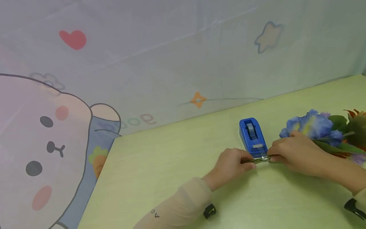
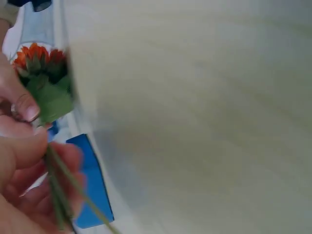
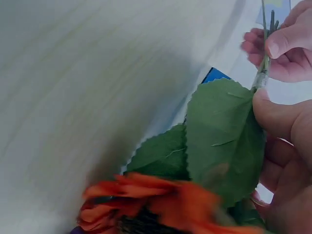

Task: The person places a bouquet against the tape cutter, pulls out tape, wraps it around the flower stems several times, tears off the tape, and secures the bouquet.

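Both hands hold a bunch of artificial flowers by its green stems point(image 1: 257, 160) in the head view. My left hand point(image 1: 228, 163) pinches the lower stem ends between thumb and fingers. Closer to the blooms, my right hand point(image 1: 300, 154) grips the bunch. Clear tape point(image 3: 262, 79) wraps the stems between the two hands. Blue petals point(image 1: 311, 125) fan out beyond the right hand; an orange flower point(image 3: 146, 202) and a broad green leaf point(image 3: 219, 136) fill the lower right wrist view. Directly behind the stems stands a blue tape dispenser point(image 1: 248, 132), its front end right at them.
The pale yellow-green tabletop point(image 1: 171, 159) stretches left and in front of the hands. Behind it hangs a light cloth backdrop point(image 1: 160, 63) printed with a bear, a heart and stars. A dark band piece point(image 1: 210, 211) sits by the left sleeve.
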{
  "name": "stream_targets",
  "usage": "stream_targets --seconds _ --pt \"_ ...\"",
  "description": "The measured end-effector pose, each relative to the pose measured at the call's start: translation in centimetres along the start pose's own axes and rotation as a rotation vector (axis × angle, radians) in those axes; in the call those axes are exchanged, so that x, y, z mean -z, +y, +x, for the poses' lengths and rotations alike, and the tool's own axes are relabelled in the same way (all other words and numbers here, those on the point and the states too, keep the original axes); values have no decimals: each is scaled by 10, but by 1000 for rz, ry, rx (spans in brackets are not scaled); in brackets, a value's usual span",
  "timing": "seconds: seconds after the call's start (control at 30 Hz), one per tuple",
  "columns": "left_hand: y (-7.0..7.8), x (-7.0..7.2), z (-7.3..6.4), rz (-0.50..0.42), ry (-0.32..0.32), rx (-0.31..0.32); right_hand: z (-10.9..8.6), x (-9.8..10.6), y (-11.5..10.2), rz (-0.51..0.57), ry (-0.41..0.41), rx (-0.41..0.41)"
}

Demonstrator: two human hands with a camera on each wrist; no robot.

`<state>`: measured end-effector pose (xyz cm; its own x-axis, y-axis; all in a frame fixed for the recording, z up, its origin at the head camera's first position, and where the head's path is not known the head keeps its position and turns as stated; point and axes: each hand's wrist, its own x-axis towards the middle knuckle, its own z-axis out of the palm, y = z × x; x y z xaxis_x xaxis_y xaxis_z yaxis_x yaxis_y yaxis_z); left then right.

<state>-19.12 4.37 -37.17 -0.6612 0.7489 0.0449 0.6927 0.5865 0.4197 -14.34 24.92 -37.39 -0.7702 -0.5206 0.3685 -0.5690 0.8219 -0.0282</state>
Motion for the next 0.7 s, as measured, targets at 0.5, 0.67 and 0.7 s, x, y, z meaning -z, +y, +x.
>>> stream_targets --seconds 0.5,0.67,0.7 --pt "-4 3 7 -233 -207 119 2 0 -5 -72 21 61" --pt "-5 4 5 -80 -121 13 4 2 -3 23 -10 37" --pt "-5 4 5 -45 -96 -13 4 2 -3 43 -15 30"
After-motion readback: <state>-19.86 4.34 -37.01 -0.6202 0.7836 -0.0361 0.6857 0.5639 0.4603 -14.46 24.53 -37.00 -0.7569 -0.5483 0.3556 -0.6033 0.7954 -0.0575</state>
